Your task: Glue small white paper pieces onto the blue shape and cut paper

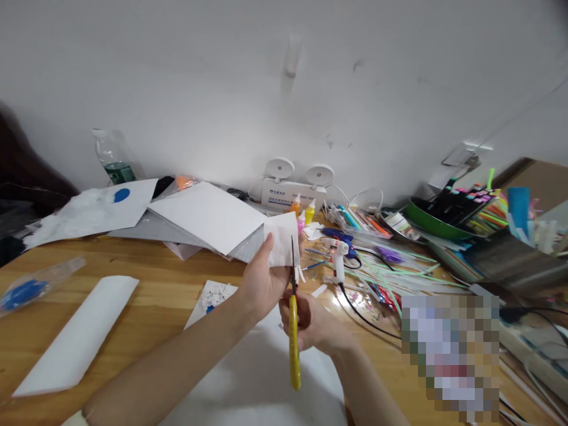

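Note:
My left hand [264,285] pinches a small white piece of paper [280,232], thumb on its near face and fingers behind. In my right hand [310,322] is a pair of scissors [294,337] with yellow handles, held upright. The scissor blades point up along the right edge of the paper, where narrow cut strips hang. Whether the blades are parted is hard to see. Beneath both hands lies a large white sheet [266,367] on the wooden table [155,319].
A white glue gun [338,260] with its cord and a blue glue gun [337,235] lie right of my hands. White boards [213,216] stack behind. A folded white strip [80,337] and a bag of blue clay [26,293] lie left. Markers fill a green bowl [435,222].

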`<state>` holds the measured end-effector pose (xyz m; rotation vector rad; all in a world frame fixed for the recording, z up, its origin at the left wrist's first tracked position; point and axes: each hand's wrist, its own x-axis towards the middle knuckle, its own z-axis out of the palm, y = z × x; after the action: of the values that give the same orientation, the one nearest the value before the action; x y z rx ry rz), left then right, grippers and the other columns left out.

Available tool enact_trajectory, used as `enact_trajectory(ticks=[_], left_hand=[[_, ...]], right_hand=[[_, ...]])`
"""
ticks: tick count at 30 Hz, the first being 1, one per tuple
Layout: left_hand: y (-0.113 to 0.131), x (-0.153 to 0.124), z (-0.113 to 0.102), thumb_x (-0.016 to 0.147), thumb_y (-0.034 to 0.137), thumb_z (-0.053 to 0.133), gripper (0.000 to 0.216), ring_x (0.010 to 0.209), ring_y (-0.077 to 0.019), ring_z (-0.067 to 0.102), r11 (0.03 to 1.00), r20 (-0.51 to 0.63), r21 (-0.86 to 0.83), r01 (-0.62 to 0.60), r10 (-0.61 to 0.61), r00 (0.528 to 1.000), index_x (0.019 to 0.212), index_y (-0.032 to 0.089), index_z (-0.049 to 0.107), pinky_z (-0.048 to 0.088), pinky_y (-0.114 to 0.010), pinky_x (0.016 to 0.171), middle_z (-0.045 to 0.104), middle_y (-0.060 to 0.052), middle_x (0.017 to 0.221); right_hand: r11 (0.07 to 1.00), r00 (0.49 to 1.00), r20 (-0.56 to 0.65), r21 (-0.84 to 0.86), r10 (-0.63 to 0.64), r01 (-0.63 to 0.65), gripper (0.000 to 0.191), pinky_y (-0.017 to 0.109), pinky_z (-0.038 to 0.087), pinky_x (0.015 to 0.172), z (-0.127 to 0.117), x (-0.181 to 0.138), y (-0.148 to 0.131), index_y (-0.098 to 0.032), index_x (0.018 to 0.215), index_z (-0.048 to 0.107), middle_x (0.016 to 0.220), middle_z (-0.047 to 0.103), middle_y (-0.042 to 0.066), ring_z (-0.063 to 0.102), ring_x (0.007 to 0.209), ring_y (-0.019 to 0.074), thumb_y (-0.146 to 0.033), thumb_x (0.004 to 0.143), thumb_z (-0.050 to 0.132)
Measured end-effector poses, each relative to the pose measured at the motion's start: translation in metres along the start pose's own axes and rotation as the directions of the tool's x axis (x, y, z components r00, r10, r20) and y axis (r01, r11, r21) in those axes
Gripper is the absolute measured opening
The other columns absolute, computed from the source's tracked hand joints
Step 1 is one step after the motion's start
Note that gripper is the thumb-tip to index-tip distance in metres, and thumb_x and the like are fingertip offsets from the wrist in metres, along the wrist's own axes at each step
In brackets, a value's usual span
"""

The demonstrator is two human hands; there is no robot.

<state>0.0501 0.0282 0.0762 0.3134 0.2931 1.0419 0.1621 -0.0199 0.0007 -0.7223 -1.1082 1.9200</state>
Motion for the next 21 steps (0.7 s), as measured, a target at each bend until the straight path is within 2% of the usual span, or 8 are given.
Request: enact_trajectory(ticks=[3,6,9,12,16,19,21], left_hand=[[-0.002,0.0,0.003,0.084,0.029,0.038,0.034,0.098,-0.02,0.056,1.0,-0.034,-0.019,-0.003,0.002,0.999,0.108,0.01,0.055,0.041,-0.032,0.089,0.064,-0.01,0.099],[-0.003,-0.001,0.004,0.084,0.027,0.039,0.035,0.1,-0.0193,0.055,0.999,-0.054,-0.047,-0.009,0.006,0.999,0.111,0.009,0.052,0.042,-0.03,0.09,0.063,-0.01,0.102],[-0.005,-0.003,0.005,0.084,0.026,0.04,0.035,0.1,-0.0177,0.055,0.998,-0.098,-0.064,0.014,-0.02,0.995,0.112,0.008,0.052,0.041,-0.027,0.09,0.063,-0.01,0.103],[-0.005,-0.005,0.007,0.083,0.027,0.041,0.036,0.101,-0.0184,0.055,0.998,-0.102,-0.046,0.049,-0.053,0.993,0.111,0.007,0.052,0.042,-0.027,0.089,0.063,-0.011,0.103],[-0.006,-0.003,0.006,0.084,0.025,0.041,0.036,0.101,-0.0192,0.055,0.999,-0.101,-0.029,-0.016,0.013,0.995,0.114,0.008,0.049,0.041,-0.03,0.09,0.062,-0.011,0.105],[-0.006,-0.002,0.006,0.084,0.026,0.039,0.035,0.101,-0.02,0.055,1.0,-0.086,-0.012,-0.02,0.019,0.996,0.114,0.01,0.05,0.04,-0.033,0.091,0.061,-0.01,0.105],[-0.006,-0.003,0.007,0.085,0.027,0.038,0.035,0.101,-0.0201,0.055,1.0,-0.078,-0.005,-0.023,0.022,0.997,0.114,0.011,0.05,0.039,-0.034,0.092,0.062,-0.01,0.105]], right_hand=[[0.999,0.999,-0.039,-0.052,-0.008,0.006,0.043,0.016,0.018,0.04,0.003,0.0,0.0,-0.017,0.077,0.044,0.059,0.032,-0.009,0.022,0.048,0.0028,-0.015,0.046,0.073],[0.999,0.999,-0.031,-0.009,-0.035,0.035,0.036,0.018,0.02,0.043,0.008,0.0,0.0,-0.018,0.077,0.043,0.062,0.033,-0.007,0.024,0.05,0.0041,-0.017,0.052,0.069],[0.999,1.0,0.025,0.048,-0.01,0.009,0.035,0.019,0.023,0.046,0.012,-0.001,-0.001,-0.019,0.074,0.039,0.064,0.033,-0.006,0.029,0.054,0.0052,-0.016,0.052,0.066],[0.998,0.999,0.029,0.045,0.031,-0.033,0.036,0.02,0.027,0.051,0.014,-0.001,-0.003,-0.019,0.073,0.038,0.068,0.037,-0.005,0.037,0.059,0.0074,-0.013,0.049,0.065],[0.991,0.998,0.057,0.132,0.02,-0.028,0.035,0.02,0.02,0.047,0.012,-0.001,-0.001,-0.018,0.074,0.04,0.066,0.04,-0.005,0.032,0.053,0.0054,-0.017,0.05,0.065],[0.994,1.0,0.009,0.104,0.02,-0.021,0.031,0.02,0.018,0.044,0.01,-0.002,-0.001,-0.018,0.074,0.04,0.058,0.037,-0.007,0.026,0.047,0.0045,-0.021,0.055,0.065],[0.999,0.998,-0.048,0.032,0.04,-0.038,0.034,0.02,0.017,0.043,0.009,-0.003,-0.001,-0.019,0.069,0.038,0.054,0.033,-0.009,0.024,0.046,0.0043,-0.02,0.053,0.068]])
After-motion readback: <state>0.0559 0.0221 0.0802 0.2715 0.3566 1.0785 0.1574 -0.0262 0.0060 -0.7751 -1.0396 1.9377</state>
